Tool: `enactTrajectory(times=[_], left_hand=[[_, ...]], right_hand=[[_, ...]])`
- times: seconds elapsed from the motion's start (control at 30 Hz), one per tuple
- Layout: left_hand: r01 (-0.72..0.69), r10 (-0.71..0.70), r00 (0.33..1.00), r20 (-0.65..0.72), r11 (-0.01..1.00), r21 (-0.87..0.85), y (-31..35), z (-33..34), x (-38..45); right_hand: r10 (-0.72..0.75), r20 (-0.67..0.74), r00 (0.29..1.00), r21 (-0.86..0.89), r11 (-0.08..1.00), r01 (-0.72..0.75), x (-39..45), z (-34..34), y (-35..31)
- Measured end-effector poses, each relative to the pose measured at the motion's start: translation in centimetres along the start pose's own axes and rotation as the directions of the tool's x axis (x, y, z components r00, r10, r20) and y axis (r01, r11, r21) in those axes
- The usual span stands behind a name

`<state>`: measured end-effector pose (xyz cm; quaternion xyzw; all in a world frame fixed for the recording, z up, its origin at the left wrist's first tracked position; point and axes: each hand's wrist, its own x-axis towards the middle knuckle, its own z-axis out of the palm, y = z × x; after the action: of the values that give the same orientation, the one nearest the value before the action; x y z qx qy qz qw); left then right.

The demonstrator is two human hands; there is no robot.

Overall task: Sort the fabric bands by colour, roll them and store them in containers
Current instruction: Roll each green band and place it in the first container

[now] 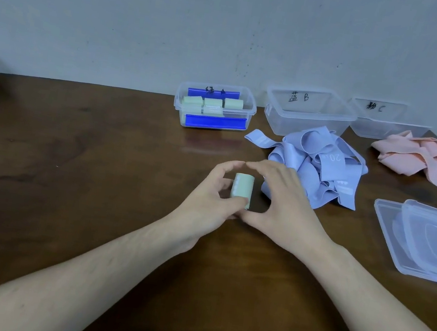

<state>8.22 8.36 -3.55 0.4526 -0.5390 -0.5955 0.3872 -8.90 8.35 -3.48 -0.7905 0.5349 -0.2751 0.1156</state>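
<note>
A rolled pale green band (242,188) sits at the middle of the brown table, held between both hands. My left hand (211,198) curls round its left side, and my right hand (280,200) curls round its right side. A clear container with blue handles (212,124) at the back holds several rolled green bands (212,104). A loose heap of pale blue bands (322,164) lies just right of my right hand. Pink bands (416,159) lie in a heap at the far right.
Two clear containers with handwritten labels stand at the back right: one (306,119) behind the blue heap, another (387,125) behind the pink heap. Stacked clear lids (426,244) lie at the right edge. A grey wall rises behind the table (83,173).
</note>
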Motion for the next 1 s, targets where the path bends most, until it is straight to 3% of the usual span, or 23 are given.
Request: enactTrajectory(times=[0.13, 0.33, 0.53, 0.67, 0.83, 1.0], left_hand=[[-0.008, 0.009, 0.999, -0.036, 0.999, 0.031, 0.9, 1.2, 1.0], [-0.021, 0.024, 0.994, -0.105, 0.999, 0.026, 2.2, 3.5, 2.8], [-0.044, 0.047, 0.957, -0.285, 0.999, 0.017, 3.2, 5.0, 4.8], [-0.053, 0.048, 0.946, -0.320, 0.999, -0.006, 3.9, 4.8, 5.8], [-0.056, 0.049, 0.936, -0.348, 0.998, -0.012, 4.9, 2.7, 7.4], [-0.048, 0.081, 0.943, -0.323, 0.993, 0.108, 6.1, -0.6, 10.0]], right_hand=[[0.016, 0.115, 0.993, 0.045, 0.999, -0.021, 1.0, -1.2, 0.9], [0.029, 0.097, 0.995, 0.090, 0.995, -0.038, 2.7, -3.3, 2.3], [0.043, -0.006, 0.999, 0.083, 0.996, -0.042, 4.7, -4.2, 4.0], [-0.018, 0.052, 0.998, 0.173, 0.985, 0.009, 5.8, -4.3, 5.0], [-0.113, 0.077, 0.991, 0.127, 0.987, 0.103, 7.9, -4.4, 6.2], [-0.182, 0.036, 0.983, -0.019, 0.983, 0.182, 12.3, -3.8, 7.1]])
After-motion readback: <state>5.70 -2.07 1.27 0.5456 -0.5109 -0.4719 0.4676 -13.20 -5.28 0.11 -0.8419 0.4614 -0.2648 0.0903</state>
